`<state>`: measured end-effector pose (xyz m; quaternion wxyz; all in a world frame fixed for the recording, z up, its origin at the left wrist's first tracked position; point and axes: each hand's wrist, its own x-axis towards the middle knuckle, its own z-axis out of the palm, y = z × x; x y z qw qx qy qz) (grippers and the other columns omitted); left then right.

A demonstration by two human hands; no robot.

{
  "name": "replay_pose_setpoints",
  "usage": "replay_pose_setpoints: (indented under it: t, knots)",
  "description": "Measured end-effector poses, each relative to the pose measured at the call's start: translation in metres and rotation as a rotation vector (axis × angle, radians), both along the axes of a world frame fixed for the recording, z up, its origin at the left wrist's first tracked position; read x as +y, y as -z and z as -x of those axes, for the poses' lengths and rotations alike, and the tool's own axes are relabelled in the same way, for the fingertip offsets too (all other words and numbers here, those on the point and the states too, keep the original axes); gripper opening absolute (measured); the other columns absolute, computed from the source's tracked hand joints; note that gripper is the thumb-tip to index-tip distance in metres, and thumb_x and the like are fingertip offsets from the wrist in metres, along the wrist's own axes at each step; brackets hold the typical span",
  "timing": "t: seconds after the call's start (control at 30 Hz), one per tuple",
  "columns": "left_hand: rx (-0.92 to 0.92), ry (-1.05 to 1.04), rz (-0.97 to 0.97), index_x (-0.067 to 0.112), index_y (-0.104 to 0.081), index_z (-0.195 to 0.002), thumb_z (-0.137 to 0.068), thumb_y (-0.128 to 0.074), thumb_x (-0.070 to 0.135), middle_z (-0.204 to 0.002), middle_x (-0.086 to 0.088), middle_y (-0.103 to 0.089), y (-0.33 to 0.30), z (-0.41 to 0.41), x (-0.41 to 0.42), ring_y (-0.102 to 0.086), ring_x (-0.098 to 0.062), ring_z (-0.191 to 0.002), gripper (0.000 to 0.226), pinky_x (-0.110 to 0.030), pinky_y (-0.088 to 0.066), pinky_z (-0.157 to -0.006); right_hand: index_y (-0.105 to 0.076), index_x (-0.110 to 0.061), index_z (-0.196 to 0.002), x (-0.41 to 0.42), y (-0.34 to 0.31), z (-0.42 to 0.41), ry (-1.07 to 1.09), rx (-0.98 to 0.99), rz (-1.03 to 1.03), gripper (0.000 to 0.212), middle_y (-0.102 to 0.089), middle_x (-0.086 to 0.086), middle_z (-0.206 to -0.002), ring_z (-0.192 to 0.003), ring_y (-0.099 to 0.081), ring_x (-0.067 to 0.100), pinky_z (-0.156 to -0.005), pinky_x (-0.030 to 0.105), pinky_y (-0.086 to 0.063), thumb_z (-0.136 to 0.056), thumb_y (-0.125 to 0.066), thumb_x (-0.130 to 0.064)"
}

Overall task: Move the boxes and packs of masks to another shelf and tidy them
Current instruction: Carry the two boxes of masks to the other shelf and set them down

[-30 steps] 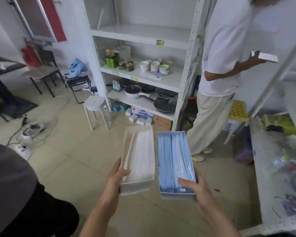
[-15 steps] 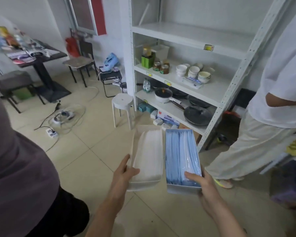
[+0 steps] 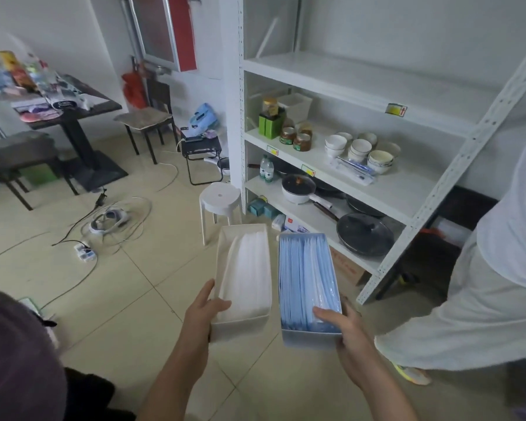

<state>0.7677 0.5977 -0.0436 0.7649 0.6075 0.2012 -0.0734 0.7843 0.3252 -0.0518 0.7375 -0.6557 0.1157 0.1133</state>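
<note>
Two hands are gripping two mask boxes: left hand (image 3: 205, 311) white box (image 3: 243, 281), right hand (image 3: 343, 326) blue box (image 3: 307, 284); the shelf (image 3: 346, 83) is looming nearer than before.

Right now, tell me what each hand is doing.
Left hand: grips the near end of the box of white masks.
Right hand: grips the near end of the box of blue masks.

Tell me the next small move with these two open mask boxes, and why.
Probably carry both forward and up to the bare upper shelf. The left hand grips the white mask box, the right hand the blue mask box, both held over the floor; the lower shelves already hold jars, bowls and pans.
</note>
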Motion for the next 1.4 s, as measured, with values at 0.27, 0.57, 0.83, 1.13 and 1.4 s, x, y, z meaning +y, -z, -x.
replay_pose_setpoints:
  t: [0.27, 0.57, 0.83, 1.13, 1.4]
  knots:
    - [-0.021, -0.024, 0.000, 0.032, -0.060, -0.137, -0.061, -0.061, 0.031, -0.132, -0.005, -0.067, -0.006, -0.078, 0.004, -0.062, -0.035, -0.119, 0.076, -0.043, -0.055, -0.074, -0.068, -0.039, -0.114, 0.008, -0.010, -0.095, -0.068, 0.011, -0.012, 0.061, -0.076, -0.001, -0.102, -0.099, -0.070, 0.026, -0.073, 0.038, -0.052, -0.055, -0.085, -0.044]
    - [-0.078, 0.046, -0.018, 0.033, -0.066, -0.128, -0.064, -0.055, 0.024, -0.124, -0.005, -0.072, -0.016, -0.186, 0.030, -0.065, -0.037, -0.115, 0.066, -0.043, -0.053, -0.073, -0.069, -0.039, -0.109, 0.032, -0.017, -0.200, -0.072, 0.035, -0.038, 0.061, -0.078, 0.000, -0.099, -0.087, -0.075, 0.019, -0.070, 0.037, -0.058, -0.051, -0.088, -0.042]
    - [-0.075, 0.114, 0.020, 0.036, -0.064, -0.132, -0.064, -0.054, 0.027, -0.127, -0.006, -0.072, -0.003, -0.282, 0.029, -0.068, -0.033, -0.112, 0.070, -0.045, -0.056, -0.073, -0.064, -0.033, -0.118, 0.034, -0.012, -0.288, -0.015, 0.063, -0.069, 0.081, -0.078, -0.004, -0.095, -0.104, -0.068, 0.028, -0.091, 0.047, -0.053, -0.041, -0.089, -0.038]
    - [-0.137, 0.136, 0.016, 0.040, -0.058, -0.138, -0.066, -0.054, 0.029, -0.135, 0.001, -0.068, -0.001, -0.388, 0.015, -0.063, -0.027, -0.123, 0.074, -0.039, -0.057, -0.077, -0.069, -0.044, -0.108, 0.022, -0.016, -0.402, 0.000, 0.045, -0.093, 0.062, -0.076, -0.004, -0.096, -0.104, -0.067, 0.027, -0.079, 0.038, -0.049, -0.048, -0.083, -0.040]
    - [-0.159, 0.130, -0.068, 0.041, -0.060, -0.136, -0.064, -0.054, 0.032, -0.129, 0.004, -0.071, -0.003, -0.482, 0.047, -0.063, -0.028, -0.122, 0.072, -0.050, -0.056, -0.086, -0.072, -0.040, -0.104, 0.054, -0.012, -0.497, 0.012, 0.058, -0.114, 0.067, -0.073, 0.005, -0.105, -0.098, -0.071, 0.026, -0.071, 0.036, -0.056, -0.040, -0.089, -0.047]
